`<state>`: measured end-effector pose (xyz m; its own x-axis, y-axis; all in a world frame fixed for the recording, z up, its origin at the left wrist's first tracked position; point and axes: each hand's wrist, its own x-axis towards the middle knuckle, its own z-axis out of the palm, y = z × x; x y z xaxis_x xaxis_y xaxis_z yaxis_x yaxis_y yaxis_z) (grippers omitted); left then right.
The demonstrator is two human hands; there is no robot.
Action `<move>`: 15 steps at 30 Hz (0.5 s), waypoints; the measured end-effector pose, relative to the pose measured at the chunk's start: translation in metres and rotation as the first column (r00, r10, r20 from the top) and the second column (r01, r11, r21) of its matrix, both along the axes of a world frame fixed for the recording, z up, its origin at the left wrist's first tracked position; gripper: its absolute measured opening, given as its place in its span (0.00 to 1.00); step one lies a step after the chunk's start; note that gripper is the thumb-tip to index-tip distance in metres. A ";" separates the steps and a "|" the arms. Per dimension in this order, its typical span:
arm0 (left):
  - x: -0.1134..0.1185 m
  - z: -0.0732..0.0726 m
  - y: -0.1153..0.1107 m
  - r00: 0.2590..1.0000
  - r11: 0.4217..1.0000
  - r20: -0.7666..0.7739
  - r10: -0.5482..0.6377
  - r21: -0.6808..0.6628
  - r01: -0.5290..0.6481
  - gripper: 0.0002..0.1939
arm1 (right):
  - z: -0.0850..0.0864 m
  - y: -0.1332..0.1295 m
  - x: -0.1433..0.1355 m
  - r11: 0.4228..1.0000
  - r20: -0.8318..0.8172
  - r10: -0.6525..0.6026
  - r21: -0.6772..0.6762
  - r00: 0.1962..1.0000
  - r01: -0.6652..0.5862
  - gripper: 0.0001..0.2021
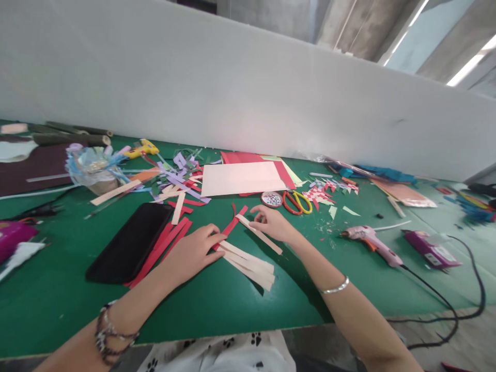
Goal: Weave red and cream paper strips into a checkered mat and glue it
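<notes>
- Right hand [273, 223] had thumb and forefinger parted at a lone pale strip [267, 241]; contact unclear.
- Strip slanted far-left to near-right.
- Left hand [196, 249] lay farther off, touching fanned strips [251, 263]; grip unclear.

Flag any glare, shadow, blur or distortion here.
Head view: blown-out light strips at upper right; head view: pale sheen on the green tabletop's right side, dark shadow beneath the right forearm; head view: softness and stretching near the side edges.
</notes>
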<state>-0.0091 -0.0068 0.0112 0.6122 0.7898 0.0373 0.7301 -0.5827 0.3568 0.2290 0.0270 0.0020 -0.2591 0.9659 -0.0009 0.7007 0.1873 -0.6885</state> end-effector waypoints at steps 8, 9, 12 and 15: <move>0.000 0.000 0.000 1.000 1.000 -0.002 -0.003 0.004 0.003 0.16 | 0.004 -0.010 0.009 0.996 0.072 0.084 -0.026 0.994 -0.082 0.09; 0.000 0.000 0.000 1.000 1.000 -0.006 -0.003 0.008 0.003 0.16 | 0.003 -0.011 0.009 0.996 0.107 0.082 0.014 0.991 -0.084 0.08; -0.001 0.000 -0.001 1.000 1.000 -0.010 -0.014 0.005 0.014 0.16 | 0.000 -0.014 0.013 0.983 0.292 0.029 0.165 0.956 -0.081 0.08; -0.003 0.000 -0.003 1.000 1.000 -0.005 -0.025 -0.010 0.025 0.17 | 0.004 -0.022 0.020 0.966 0.406 -0.077 0.255 0.910 -0.032 0.09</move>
<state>-0.0120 -0.0094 0.0111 0.6318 0.7747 0.0262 0.7173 -0.5971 0.3592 0.2489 0.0055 0.0058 -0.2660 0.9537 0.1402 0.9159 0.2954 -0.2718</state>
